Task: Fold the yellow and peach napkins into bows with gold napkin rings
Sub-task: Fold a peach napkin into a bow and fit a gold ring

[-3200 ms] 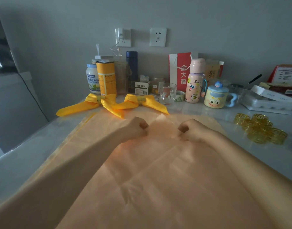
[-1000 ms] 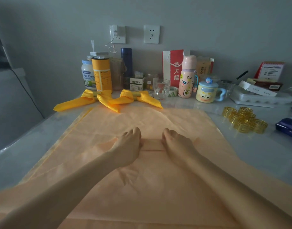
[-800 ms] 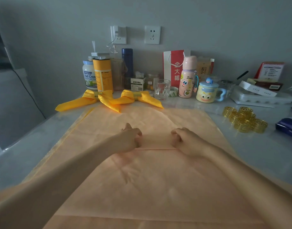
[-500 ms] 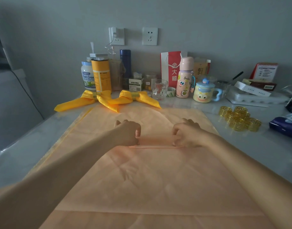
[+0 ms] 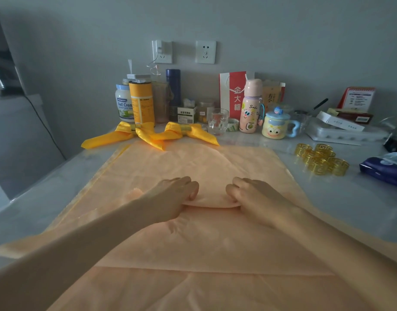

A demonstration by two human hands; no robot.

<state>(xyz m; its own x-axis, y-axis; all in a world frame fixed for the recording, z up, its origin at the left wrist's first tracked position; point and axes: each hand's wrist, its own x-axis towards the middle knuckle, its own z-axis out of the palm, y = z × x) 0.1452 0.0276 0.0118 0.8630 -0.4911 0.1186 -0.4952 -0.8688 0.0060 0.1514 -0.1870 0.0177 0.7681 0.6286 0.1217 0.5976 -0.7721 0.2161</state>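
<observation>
Gripping a rolled fold of the peach napkin (image 5: 206, 234), left hand (image 5: 170, 198) and right hand (image 5: 256, 196) are curled palm-down, knuckles toward 12 o'clock; gold napkin rings (image 5: 321, 161) at 2.

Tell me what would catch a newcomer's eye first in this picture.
Probably the big peach napkin spread over the counter's middle, with the left hand and right hand gripping a fold of it. Next, two yellow napkin bows lie behind it, and gold napkin rings cluster to the right.

Left hand (image 5: 173, 198) and right hand (image 5: 256, 198) side by side, palms down, fingers curled, grip closed.
</observation>
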